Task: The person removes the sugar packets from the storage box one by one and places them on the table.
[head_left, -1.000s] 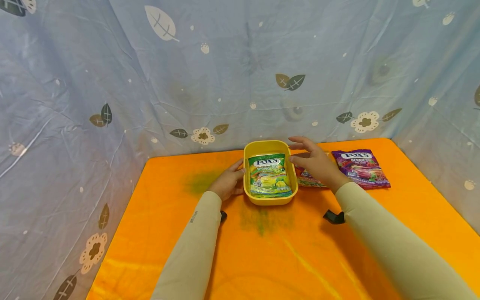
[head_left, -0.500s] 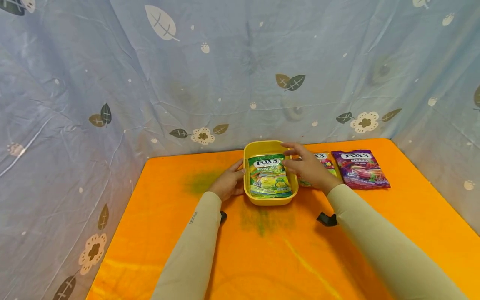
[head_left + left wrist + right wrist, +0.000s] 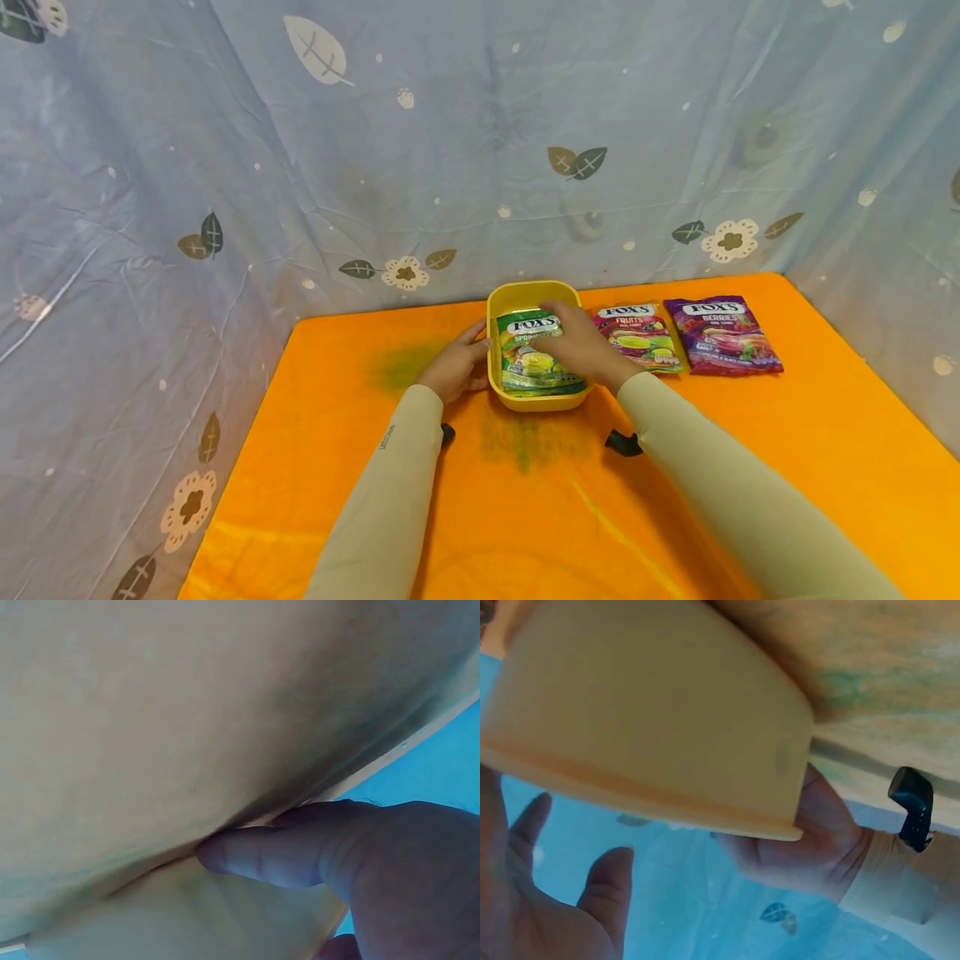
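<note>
Green Fox's packet (image 3: 517, 371) lies face up inside a yellow tub (image 3: 543, 405) near the back edge of an orange table (image 3: 517, 525), with the person's right hand (image 3: 588, 346) above it. Thumb and fingers of that hand stand wide apart, and the right wrist view shows the thumb and one finger above the tub's rim; whether another fingertip touches the packet cannot be told. The left hand (image 3: 455, 367) rests against the tub's left side, fingers loosely extended along the wall. Just right of the tub lies a red Fruits packet (image 3: 637, 343), and beside that a purple Berries packet (image 3: 722, 335). Both forearms wear pale sleeves (image 3: 720, 467), with a black fitting (image 3: 623, 443) showing beneath the right wrist. Behind the table hangs a blue curtain (image 3: 450, 125) printed with leaves and flowers.
</note>
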The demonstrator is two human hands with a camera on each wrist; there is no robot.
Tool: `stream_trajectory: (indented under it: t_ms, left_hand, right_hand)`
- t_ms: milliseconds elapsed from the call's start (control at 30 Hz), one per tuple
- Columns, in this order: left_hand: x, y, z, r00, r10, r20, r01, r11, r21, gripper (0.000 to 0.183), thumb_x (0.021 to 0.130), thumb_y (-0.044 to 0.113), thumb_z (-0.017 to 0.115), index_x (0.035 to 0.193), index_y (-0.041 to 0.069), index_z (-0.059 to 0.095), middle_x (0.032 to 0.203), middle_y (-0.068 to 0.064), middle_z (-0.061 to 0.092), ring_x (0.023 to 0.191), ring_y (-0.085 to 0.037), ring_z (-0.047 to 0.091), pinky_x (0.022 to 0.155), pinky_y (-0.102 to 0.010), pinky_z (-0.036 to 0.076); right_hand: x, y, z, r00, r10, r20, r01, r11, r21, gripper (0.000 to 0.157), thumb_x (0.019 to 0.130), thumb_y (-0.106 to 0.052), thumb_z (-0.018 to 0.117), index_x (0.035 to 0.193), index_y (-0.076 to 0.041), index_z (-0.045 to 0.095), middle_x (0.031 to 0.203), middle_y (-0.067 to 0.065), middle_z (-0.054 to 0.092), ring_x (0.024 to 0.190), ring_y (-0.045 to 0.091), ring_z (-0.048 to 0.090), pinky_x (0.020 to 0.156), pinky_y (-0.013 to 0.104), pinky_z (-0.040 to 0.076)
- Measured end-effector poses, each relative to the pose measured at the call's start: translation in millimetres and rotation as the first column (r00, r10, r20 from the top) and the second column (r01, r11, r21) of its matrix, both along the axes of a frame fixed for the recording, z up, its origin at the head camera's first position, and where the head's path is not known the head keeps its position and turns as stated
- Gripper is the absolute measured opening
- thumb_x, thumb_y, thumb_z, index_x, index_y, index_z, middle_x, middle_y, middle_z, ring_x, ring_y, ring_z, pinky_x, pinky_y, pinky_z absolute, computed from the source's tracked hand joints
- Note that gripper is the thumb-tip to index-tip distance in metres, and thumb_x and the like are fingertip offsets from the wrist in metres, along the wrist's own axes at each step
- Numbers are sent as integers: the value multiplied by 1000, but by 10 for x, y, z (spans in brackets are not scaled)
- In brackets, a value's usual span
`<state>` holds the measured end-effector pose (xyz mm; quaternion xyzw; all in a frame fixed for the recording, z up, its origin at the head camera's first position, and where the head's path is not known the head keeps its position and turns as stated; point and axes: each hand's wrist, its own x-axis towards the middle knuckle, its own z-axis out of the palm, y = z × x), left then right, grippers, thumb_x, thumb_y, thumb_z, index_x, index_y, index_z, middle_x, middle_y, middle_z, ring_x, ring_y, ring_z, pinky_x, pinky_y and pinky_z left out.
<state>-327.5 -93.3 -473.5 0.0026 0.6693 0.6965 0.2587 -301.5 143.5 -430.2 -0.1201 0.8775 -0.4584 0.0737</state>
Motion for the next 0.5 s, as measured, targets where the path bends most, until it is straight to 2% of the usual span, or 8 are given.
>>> stream_trajectory:
  t_ms: [133,267,500]
  left_hand:
    - [2,4,9,1000,8,-2,-8,1000,-2,52,102,31,47,149,41,29,132,-5,54,109,-24,58,80,-45,52]
    - [0,20,4,1000,0,-13,0,1000,-25,54,101,32,49,150,40,29,133,-5,53,108,-24,58,79,-44,53]
    - [-11,9,-2,1000,1,-7,-1,1000,-14,54,101,32,48,150,40,28,134,-4,52,110,-24,57,80,-44,52]
  right_hand:
    - [0,-62,-38,997,-52,52,49,997,52,72,89,-44,63,148,-17,32,147,17,25,129,38,32,100,60,31]
    - [-15,-72,-68,986,-99,135,93,994,50,71,88,-47,63,146,-18,35,146,16,25,126,36,34,100,59,33]
    - [-45,-96,-106,967,-112,230,138,985,-102,72,85,-54,65,142,-19,41,142,9,40,116,31,47,95,53,40]
